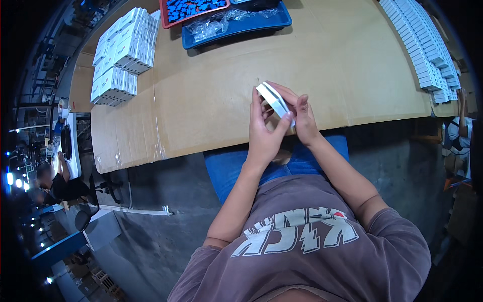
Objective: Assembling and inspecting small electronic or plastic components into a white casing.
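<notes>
Both my hands hold one small flat white box just above the near edge of the cardboard-covered table. My left hand grips it from below and the left, thumb up along its side. My right hand closes on its right end, fingers wrapped over the top. The box is tilted, one long edge facing up.
Stacks of white boxes lie at the table's far left, a long row of white boxes runs along its right. A blue tray with clear bags and a red tray of blue parts sit at the back. A person sits far left.
</notes>
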Tool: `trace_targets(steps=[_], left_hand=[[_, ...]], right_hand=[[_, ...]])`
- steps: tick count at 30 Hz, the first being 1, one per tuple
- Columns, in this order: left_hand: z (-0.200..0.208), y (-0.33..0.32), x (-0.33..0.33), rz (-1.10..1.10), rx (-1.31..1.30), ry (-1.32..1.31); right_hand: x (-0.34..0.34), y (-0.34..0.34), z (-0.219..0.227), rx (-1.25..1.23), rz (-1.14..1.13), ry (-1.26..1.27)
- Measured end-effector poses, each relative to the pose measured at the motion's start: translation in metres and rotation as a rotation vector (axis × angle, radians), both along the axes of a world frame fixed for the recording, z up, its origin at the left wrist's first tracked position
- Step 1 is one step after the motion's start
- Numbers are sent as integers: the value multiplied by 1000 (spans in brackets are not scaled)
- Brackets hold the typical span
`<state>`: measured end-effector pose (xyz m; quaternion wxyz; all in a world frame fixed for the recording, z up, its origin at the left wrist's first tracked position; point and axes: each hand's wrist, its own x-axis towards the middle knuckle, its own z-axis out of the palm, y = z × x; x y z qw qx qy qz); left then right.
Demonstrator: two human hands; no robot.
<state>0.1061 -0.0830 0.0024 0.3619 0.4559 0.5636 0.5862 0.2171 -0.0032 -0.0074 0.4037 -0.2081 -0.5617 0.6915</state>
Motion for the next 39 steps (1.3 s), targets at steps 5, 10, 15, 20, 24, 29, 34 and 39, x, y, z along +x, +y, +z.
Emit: trace_targets(steps=[5,10,15,20,24,29,34,39], left_hand=[[-11,0,-17,137,-89,-487],[-13,2,-11,182,-116,-484],[-5,3,0,269,-168,-480],[1,6,5,272,-187,-440],[-1,5,3,258,-174,-457],[-8,3,2,260,-182,-520],[-5,0,4,301,-189,-549],[-16,-5,-13,251,-120,-516]], right_hand=[[6,1,5,444,68,-225],[4,-7,-4,659,-22,-318],[-2,-18,-7,750,-150,-427],[-6,-20,-15,829,-245,-417],[-8,-22,-16,873,-294,-414],[-9,-23,-18,886,-302,-423],[-12,-25,-18,897,-321,-399],[-20,-31,-11,748,-242,-256]])
